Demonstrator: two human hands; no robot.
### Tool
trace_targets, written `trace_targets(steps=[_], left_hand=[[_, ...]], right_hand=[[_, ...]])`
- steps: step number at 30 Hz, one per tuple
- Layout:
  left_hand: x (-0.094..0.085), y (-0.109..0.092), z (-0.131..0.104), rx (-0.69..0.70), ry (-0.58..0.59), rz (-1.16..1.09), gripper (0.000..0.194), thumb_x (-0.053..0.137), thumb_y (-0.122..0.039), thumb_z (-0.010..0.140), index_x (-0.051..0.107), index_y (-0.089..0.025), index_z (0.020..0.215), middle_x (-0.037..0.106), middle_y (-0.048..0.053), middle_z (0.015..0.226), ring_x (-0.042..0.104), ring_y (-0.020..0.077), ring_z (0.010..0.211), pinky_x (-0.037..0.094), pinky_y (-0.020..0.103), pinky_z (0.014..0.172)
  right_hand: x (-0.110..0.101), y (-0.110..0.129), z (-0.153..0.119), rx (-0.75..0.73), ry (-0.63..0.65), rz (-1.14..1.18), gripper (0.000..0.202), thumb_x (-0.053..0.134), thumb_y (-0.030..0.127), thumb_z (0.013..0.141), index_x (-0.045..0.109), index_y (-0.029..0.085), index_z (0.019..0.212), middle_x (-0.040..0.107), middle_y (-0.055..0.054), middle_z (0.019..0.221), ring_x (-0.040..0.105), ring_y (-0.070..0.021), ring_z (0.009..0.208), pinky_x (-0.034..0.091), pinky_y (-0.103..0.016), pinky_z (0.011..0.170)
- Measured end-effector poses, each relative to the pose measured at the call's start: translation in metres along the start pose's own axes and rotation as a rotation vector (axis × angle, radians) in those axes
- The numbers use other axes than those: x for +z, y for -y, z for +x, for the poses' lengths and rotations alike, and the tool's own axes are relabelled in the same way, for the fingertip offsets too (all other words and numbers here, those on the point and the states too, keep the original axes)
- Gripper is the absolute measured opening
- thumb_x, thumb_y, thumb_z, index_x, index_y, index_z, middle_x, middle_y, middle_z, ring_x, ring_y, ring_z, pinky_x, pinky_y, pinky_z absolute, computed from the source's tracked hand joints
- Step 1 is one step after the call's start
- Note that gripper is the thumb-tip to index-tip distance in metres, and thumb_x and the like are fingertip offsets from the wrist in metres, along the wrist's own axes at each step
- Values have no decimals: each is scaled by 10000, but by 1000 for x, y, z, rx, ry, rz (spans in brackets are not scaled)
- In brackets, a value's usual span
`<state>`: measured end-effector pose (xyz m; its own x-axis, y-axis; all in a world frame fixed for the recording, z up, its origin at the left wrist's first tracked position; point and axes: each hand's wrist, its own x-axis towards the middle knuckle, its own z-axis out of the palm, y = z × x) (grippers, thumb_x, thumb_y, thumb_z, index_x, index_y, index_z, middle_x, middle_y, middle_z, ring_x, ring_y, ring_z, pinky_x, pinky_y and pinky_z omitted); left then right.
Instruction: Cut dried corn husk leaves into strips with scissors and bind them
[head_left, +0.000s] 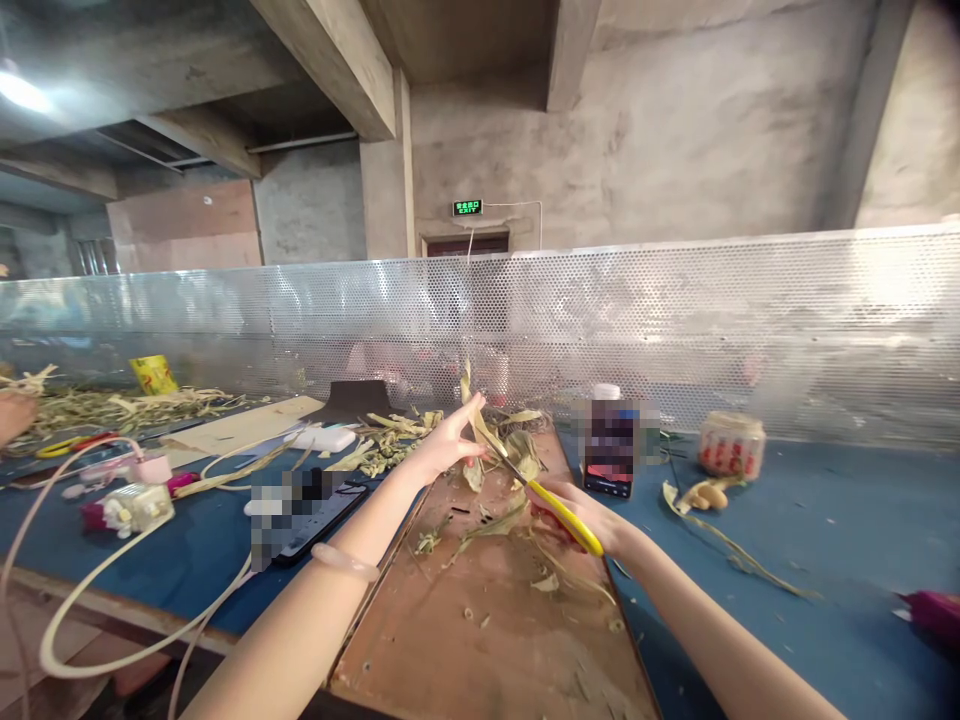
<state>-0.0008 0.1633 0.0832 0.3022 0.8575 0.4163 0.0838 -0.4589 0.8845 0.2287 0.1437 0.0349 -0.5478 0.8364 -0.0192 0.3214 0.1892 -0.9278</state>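
Your left hand (452,440) has its grip pinched on a dried leaf (484,432) over the board's (487,640) far end, right hand (601,515) wrapped round a yellow-handled cutter (566,515); best tension the leaf, blade (517,471) angled off your skin.

The green lit sign (468,208) on the wall, upper middle of the frame, reads "EXIT" below a row of Chinese characters that look like 安全出口. The jar (731,446) at right bears red characters, too blurred to read. Red marks on the yellow can (154,375) at left and small print on the upright phone's screen (609,484) cannot be made out.
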Motion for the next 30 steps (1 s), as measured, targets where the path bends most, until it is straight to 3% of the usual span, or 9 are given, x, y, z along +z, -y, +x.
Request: trace_targets(steps=[10, 19, 23, 26, 30], left_hand=[[1, -3, 0, 9, -14, 4, 925, 691, -67, 663, 241, -409, 1396, 75, 80, 1547, 650, 153, 736, 428, 193, 436], [3, 15, 5, 108, -79, 47, 909, 673, -87, 680, 231, -443, 1391, 108, 47, 1546, 607, 93, 651, 436, 203, 453], [-8, 18, 8, 122, -218, 20, 911, 685, -88, 669, 248, -418, 1396, 126, 43, 1544, 614, 104, 698, 433, 187, 455], [-20, 17, 8, 137, -331, 3, 917, 684, -95, 674, 227, -410, 1405, 105, 45, 1548, 630, 125, 753, 438, 179, 461], [-18, 13, 4, 120, -183, 57, 925, 680, -112, 693, 186, -432, 1406, 128, 81, 1543, 629, 108, 693, 428, 178, 444]], right_hand=[[-7, 2, -1, 4, -15, -103, 410, 433, 602, 794, 481, 199, 736, 365, 74, 518, 345, -64, 375, 275, -190, 349], [-15, 7, -2, -120, -158, -360, 381, 522, 521, 782, 613, 151, 798, 527, 18, 634, 457, -124, 601, 337, -229, 534], [-20, -1, 2, -117, -204, -452, 353, 485, 492, 817, 626, 168, 823, 633, -16, 725, 544, -158, 665, 378, -243, 576], [-26, -14, 9, -74, -321, -553, 343, 484, 481, 817, 614, 164, 792, 664, -78, 782, 597, -212, 738, 405, -284, 637], [-30, -29, 15, 6, -498, -686, 280, 585, 441, 749, 606, 162, 731, 658, -156, 803, 617, -301, 854, 418, -341, 698]])
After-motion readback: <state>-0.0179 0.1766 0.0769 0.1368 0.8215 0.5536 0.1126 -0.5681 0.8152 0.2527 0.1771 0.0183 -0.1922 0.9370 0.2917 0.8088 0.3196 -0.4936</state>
